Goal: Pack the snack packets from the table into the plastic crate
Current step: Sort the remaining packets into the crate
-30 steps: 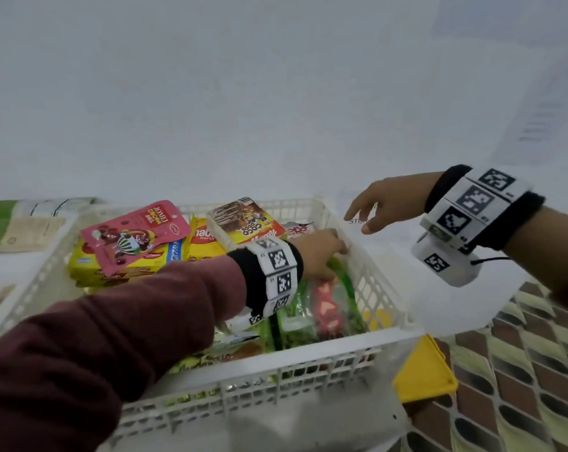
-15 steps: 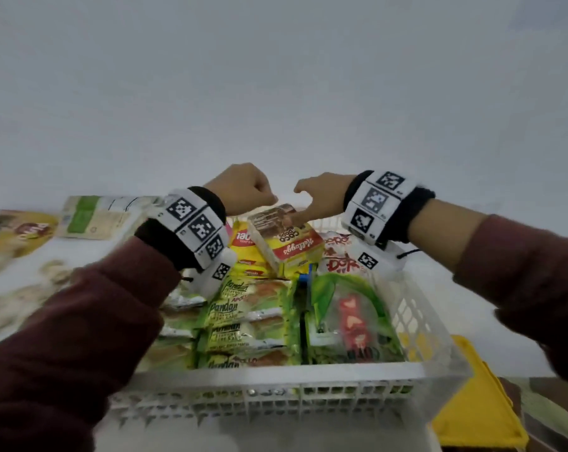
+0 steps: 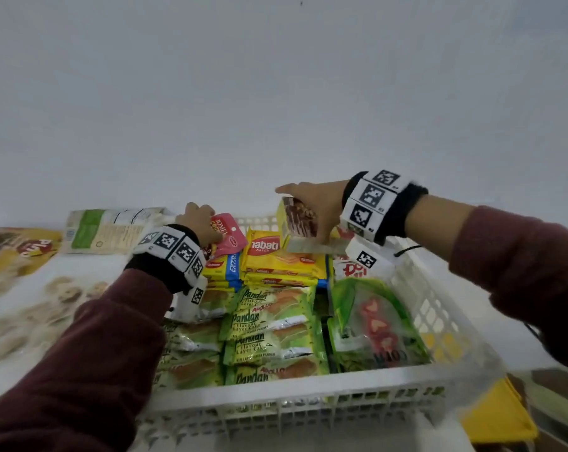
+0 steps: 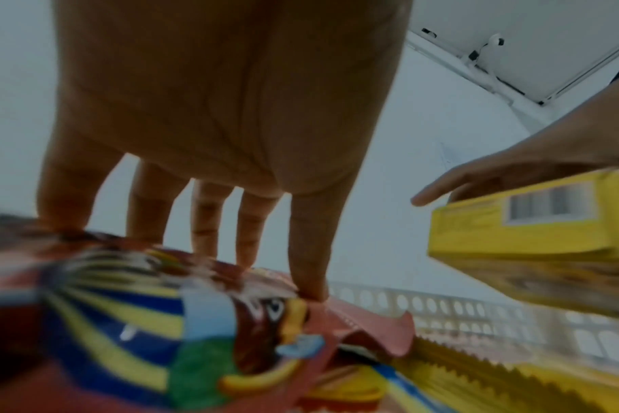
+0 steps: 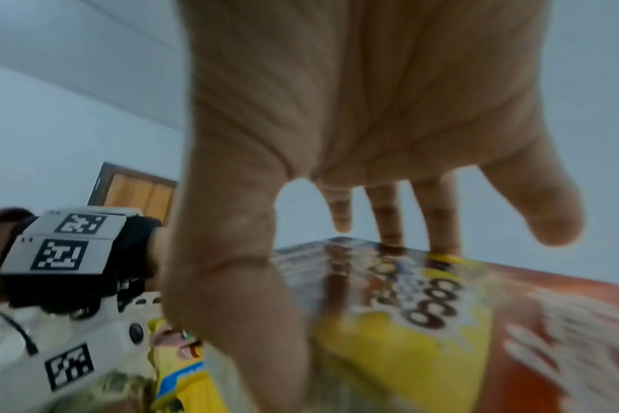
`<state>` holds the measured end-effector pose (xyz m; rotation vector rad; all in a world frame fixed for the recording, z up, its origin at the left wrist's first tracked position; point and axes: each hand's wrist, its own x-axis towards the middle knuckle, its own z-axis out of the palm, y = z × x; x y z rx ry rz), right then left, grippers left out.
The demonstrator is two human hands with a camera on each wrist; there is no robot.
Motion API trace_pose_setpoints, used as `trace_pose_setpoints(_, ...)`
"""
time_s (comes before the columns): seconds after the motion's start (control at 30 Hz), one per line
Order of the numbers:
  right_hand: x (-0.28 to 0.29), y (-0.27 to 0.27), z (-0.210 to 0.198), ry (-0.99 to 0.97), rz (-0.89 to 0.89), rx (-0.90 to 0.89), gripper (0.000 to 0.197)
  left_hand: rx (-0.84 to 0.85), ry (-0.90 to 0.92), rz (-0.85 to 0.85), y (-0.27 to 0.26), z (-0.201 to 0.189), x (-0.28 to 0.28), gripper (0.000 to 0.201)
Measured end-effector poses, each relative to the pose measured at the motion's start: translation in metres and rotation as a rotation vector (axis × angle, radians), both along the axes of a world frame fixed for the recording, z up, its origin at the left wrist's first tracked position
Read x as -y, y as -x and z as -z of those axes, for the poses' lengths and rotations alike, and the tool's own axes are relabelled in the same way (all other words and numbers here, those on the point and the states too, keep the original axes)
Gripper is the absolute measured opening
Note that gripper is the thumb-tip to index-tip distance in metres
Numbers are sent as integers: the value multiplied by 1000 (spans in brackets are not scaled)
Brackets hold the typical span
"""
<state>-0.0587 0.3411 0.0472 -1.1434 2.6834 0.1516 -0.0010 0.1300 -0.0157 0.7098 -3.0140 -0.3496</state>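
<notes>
The white plastic crate is packed with snacks: green Pandan cake packs, yellow Nabati wafer packs and a green bag. At the crate's far left, my left hand holds a pink snack packet. Its fingers reach over the packet's far edge and the thumb presses on its face. My right hand grips a yellow cereal box tilted up above the far end. The thumb and fingers are spread over the box.
On the white table left of the crate lie a green-and-white packet, a yellow chip bag and clear bags of crackers. A yellow flat object pokes out under the crate's right corner. A plain wall stands behind.
Both hands moved to the crate's far end. The right hand took hold of the cereal box and tilted it up; the left hand left the green bag and took the pink packet.
</notes>
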Motion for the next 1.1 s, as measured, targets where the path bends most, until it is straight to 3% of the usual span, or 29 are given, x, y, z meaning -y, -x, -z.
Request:
trace_pose_setpoints(0.2, -22, 2, 3, -382, -110, -139, 91, -43, -35, -10, 0, 3, 4, 70)
trace_pose_setpoints(0.4, -35, 2, 18, -519, -190, -307, 74, -121, -104, 18, -2, 1, 10, 61)
trace_pose_setpoints(0.6, -31, 0, 20, -254, 167, -272, 60, -226, -179, 28, -6, -2, 10, 50)
trace_pose_setpoints(0.77, -32, 5, 52, -153, 341, -173, 112, -293, -240, 20, -9, -5, 7, 46)
trace_pose_setpoints(0.83, -36, 4, 53, -130, 343, -186, 121, -318, -277, 15, -11, -6, 5, 45)
trace_pose_setpoints(1.0, -42, -2, 45, -125, 386, -194, 109, -406, -383, 25, -14, -12, -4, 34)
trace_pose_setpoints(1.1, -44, -4, 42, -136, 323, -243, 97, -433, -430, 42, -15, -17, -8, 27)
